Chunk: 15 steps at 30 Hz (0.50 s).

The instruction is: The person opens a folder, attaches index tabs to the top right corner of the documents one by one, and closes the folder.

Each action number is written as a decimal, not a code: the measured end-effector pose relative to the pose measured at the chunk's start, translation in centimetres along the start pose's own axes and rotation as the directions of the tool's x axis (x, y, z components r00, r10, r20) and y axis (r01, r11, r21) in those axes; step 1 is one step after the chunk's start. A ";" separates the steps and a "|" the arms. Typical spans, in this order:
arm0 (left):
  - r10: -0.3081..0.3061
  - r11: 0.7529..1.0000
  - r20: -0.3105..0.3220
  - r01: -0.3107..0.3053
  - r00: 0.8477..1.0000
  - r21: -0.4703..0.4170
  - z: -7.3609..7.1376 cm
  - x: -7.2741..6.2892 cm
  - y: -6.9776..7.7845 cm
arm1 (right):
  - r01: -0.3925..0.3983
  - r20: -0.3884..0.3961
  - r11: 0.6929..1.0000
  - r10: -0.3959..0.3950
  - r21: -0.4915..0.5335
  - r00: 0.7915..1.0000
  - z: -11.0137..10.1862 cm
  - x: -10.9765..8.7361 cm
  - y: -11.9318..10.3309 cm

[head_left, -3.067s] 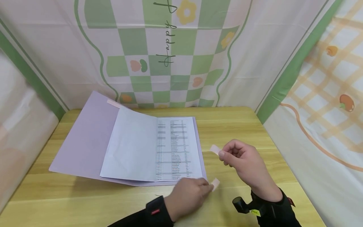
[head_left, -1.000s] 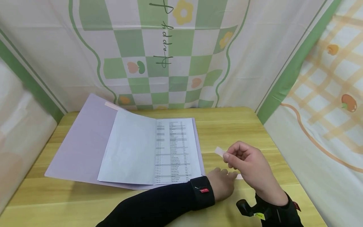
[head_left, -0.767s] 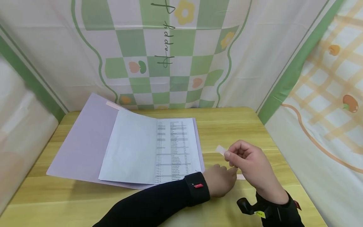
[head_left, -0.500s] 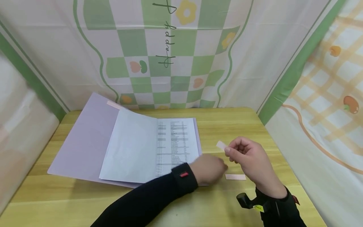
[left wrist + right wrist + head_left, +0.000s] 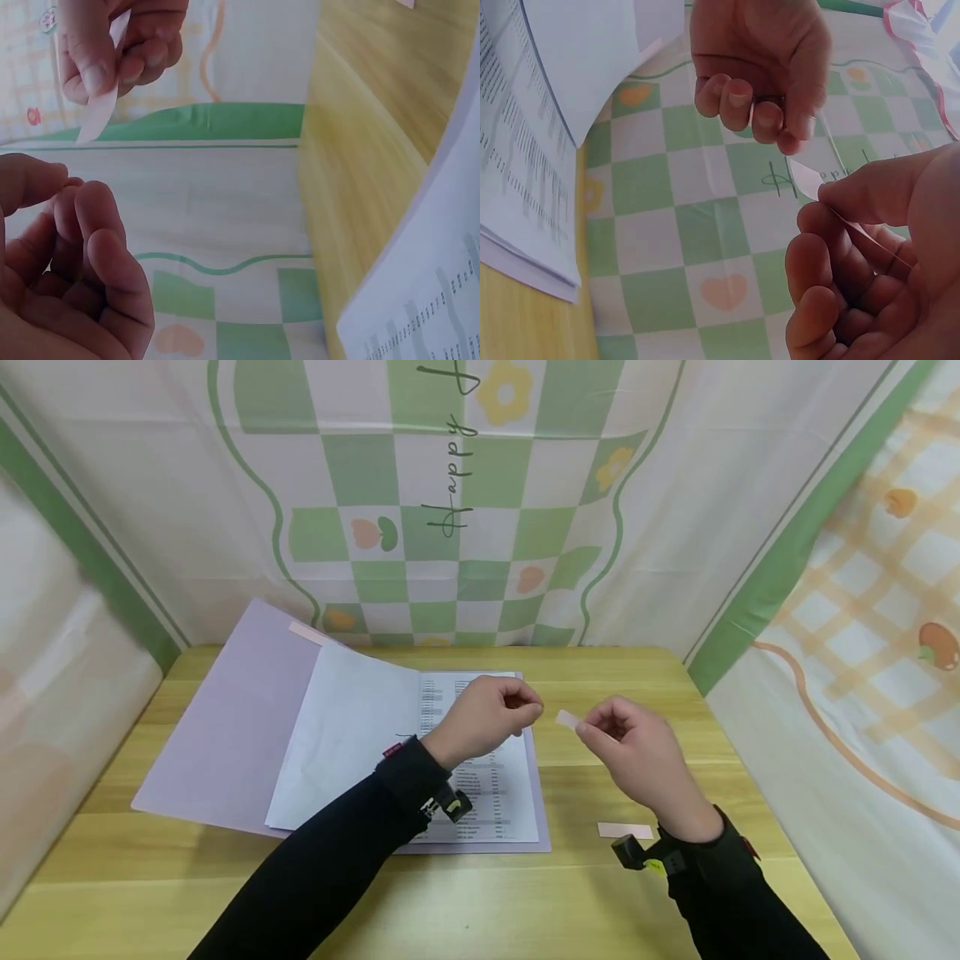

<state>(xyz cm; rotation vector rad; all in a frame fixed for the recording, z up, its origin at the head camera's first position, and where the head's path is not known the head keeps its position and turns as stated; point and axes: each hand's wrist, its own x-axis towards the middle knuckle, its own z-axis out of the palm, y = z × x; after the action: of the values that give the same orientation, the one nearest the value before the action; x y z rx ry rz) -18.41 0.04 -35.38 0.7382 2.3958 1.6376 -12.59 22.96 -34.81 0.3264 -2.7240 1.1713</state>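
In the head view my right hand (image 5: 637, 747) pinches a short pale pink strip (image 5: 567, 719) between thumb and forefinger above the table; its free end points left. Facing it, over the printed page's right edge, is my left hand (image 5: 483, 714), with fingers curled and thumb tip against forefinger. Nothing shows between them. The left wrist view has a small gap between this hand and the strip (image 5: 99, 120). A second pink strip (image 5: 625, 831) lies flat on the table near my right wrist. Below the left arm, a lilac folder (image 5: 225, 735) stands open.
The folder holds a blank white page (image 5: 341, 735), raised on the left, and a page of printed rows (image 5: 487, 806) on the right. A third pink strip (image 5: 306, 633) is at the cover's top edge. Patterned cloth (image 5: 420, 468) hangs behind the wooden table (image 5: 225, 910).
My left hand came away from the second strip, which now lies flat on the table, and rose up and left to face the right hand. The right hand, still pinching its strip, shifted slightly up and left.
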 end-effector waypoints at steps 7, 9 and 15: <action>-0.010 1.000 -0.007 0.010 1.000 -0.011 -0.4 -0.3 -0.2 | 0.019 0.030 1.000 -0.020 0.022 0.999 1.3 1.0 -0.9; -0.017 1.000 -0.014 0.017 1.000 -0.012 -0.5 -0.4 -0.4 | 0.021 0.035 1.000 -0.022 0.022 0.999 1.6 1.2 -1.1; -0.034 0.999 -0.023 0.034 0.999 -0.007 -0.6 -0.6 -0.6 | 0.013 0.053 1.000 -0.014 0.023 0.999 2.2 1.5 -1.4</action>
<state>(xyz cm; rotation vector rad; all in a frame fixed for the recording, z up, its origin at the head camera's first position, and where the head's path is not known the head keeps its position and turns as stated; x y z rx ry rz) -18.33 -0.88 -35.73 0.6774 2.4039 1.6482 -13.79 20.25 -35.03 0.3830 -2.7511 1.2076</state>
